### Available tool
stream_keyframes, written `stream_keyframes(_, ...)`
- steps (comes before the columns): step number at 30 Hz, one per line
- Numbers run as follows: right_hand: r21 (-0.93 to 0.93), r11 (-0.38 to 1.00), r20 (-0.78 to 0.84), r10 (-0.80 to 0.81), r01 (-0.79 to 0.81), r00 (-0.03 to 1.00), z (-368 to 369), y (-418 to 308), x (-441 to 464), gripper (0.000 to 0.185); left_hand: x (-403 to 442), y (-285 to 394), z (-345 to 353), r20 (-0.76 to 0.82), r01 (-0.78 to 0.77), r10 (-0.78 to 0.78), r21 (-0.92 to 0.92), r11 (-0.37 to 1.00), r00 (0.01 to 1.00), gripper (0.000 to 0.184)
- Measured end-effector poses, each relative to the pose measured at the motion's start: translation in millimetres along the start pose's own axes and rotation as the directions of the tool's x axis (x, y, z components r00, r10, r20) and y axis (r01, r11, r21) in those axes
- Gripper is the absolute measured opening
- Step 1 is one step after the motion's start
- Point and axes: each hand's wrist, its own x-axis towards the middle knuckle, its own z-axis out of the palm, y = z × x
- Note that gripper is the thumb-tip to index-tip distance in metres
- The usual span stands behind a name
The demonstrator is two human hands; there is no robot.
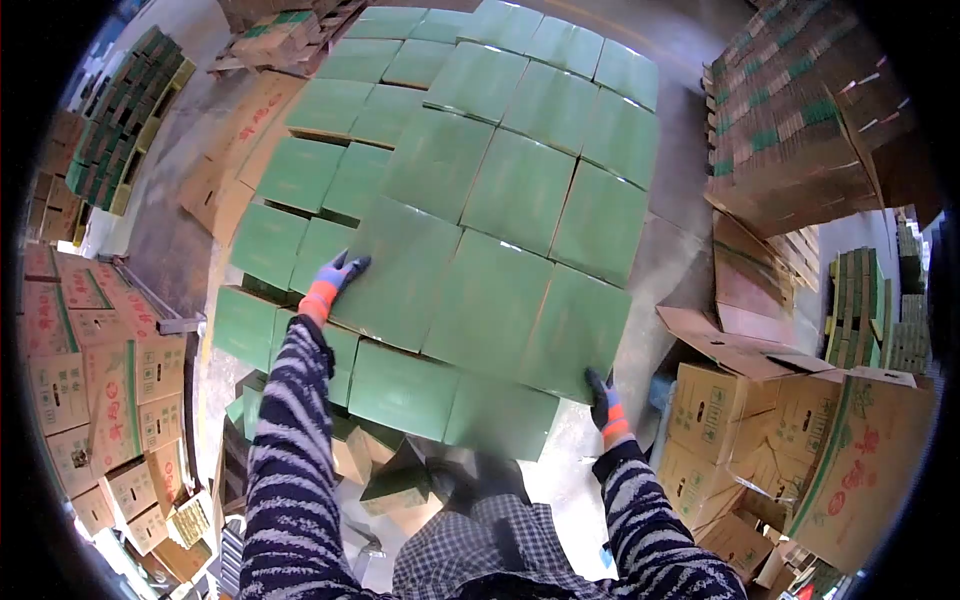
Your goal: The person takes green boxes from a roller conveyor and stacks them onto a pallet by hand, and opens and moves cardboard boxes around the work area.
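A large stack of green-topped cardboard boxes [505, 290] fills the middle of the head view, its upper layer set in close rows. My left hand [335, 283], in a dark glove with an orange cuff, lies at the left edge of a near box in that layer, its fingers stretched and apart. At the near right corner of the stack is my right hand [605, 405], gloved the same way. Its fingers extend along the side of the corner box [575, 335]; its palm side is partly hidden. Several lower green boxes [405, 388] stick out toward me.
Brown printed cartons [105, 385] are piled at the left, and opened cartons [740, 430] stand at the right. Bundled cardboard [780, 150] rises at the far right. Another pallet of green stacks [130, 115] is at the upper left. Loose cardboard [395, 480] lies near my legs.
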Motion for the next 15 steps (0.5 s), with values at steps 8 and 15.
stream_keyframes(8, -0.055, 0.998, 0.071, 0.046, -0.042, 0.996, -10, 32, 21, 0.052, 4, -38, 46, -0.436, 0.163, 0.515, 0.856, 0.491, 0.738, 0.071)
stream_keyframes(15, 0.120, 0.951, 0.270, 0.246, -0.286, 0.931, -71, 64, 67, 0.059, -212, -122, 119, -0.379, -0.214, 0.415, 0.469, 0.857, 0.827, 0.062)
